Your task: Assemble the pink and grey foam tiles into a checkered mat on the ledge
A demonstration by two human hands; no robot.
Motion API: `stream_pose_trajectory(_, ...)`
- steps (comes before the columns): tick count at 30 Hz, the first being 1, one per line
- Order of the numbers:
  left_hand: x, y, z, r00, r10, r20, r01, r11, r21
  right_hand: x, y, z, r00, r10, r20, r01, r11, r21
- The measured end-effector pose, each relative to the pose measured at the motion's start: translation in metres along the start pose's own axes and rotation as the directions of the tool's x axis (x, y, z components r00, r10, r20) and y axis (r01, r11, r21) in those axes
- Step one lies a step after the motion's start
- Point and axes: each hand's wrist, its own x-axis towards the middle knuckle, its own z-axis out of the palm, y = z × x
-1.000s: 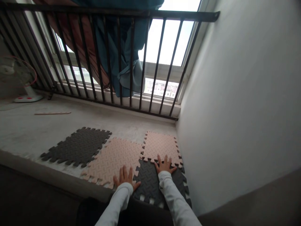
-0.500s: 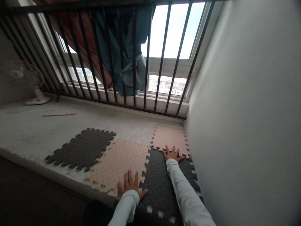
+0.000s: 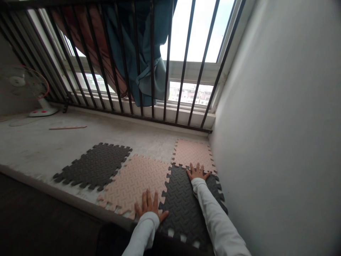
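Foam puzzle mats lie on the concrete floor by the wall. My left hand [image 3: 149,206] rests flat with fingers spread on the near edge of a pink mat [image 3: 134,183], its thumb reaching the dark grey mat [image 3: 181,199] beside it. My right hand [image 3: 197,171] lies flat and spread across the seam between that dark mat and a smaller pink mat [image 3: 193,153] in the corner. A second dark grey mat [image 3: 96,164] sits loose to the left, touching the pink mat's corner. Neither hand holds anything.
A white wall [image 3: 279,124] runs along the right. Black metal railing [image 3: 149,60] fronts the window, with blue and reddish cloth [image 3: 138,46] hanging behind it. A small fan [image 3: 25,89] and a wooden stick [image 3: 68,127] are on the floor at left. A step edge [image 3: 53,193] crosses the foreground.
The view has shifted, and my right hand has stretched forward along the dark mat to its far seam. My left hand stays pressed on the pink mat's near edge.
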Motion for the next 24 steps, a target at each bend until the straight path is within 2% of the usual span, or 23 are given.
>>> stream_pose_trajectory(3, 0.001, 0.0, 0.003, 0.999, 0.014, -0.032, -0.014, 1.0, -0.012, 0.002, 0.006, 0.001, 0.998, -0.064, -0.005, 0.063, 0.996, -0.065)
stream_pose_trajectory(8, -0.001, 0.001, 0.0, 1.0, -0.004, -0.019, 0.004, 1.0, -0.016, 0.003, 0.004, -0.01, 0.989, -0.106, 0.098, 0.112, 0.992, -0.052)
stream_pose_trajectory(10, -0.003, 0.001, -0.002, 1.0, -0.003, -0.012, 0.002, 1.0, -0.021, -0.002, -0.004, -0.013, 0.978, -0.199, 0.061, 0.202, 0.979, -0.041)
stream_pose_trajectory(13, -0.004, 0.0, -0.003, 0.998, 0.027, -0.049, -0.028, 0.999, -0.034, -0.01, -0.018, -0.013, 0.929, -0.367, 0.033, 0.369, 0.929, -0.04)
stream_pose_trajectory(17, -0.002, 0.0, -0.001, 0.999, 0.023, -0.03, -0.024, 0.999, -0.026, -0.01, -0.036, -0.019, 0.912, -0.379, 0.155, 0.389, 0.921, -0.036)
stream_pose_trajectory(20, -0.003, 0.0, -0.002, 0.999, 0.019, -0.034, -0.02, 1.0, -0.023, -0.005, -0.051, -0.024, 0.904, -0.408, 0.125, 0.415, 0.91, -0.027)
stream_pose_trajectory(24, -0.008, -0.001, -0.008, 0.998, 0.037, -0.052, -0.038, 0.999, -0.034, -0.006, -0.068, -0.02, 0.868, -0.482, 0.118, 0.484, 0.875, 0.011)
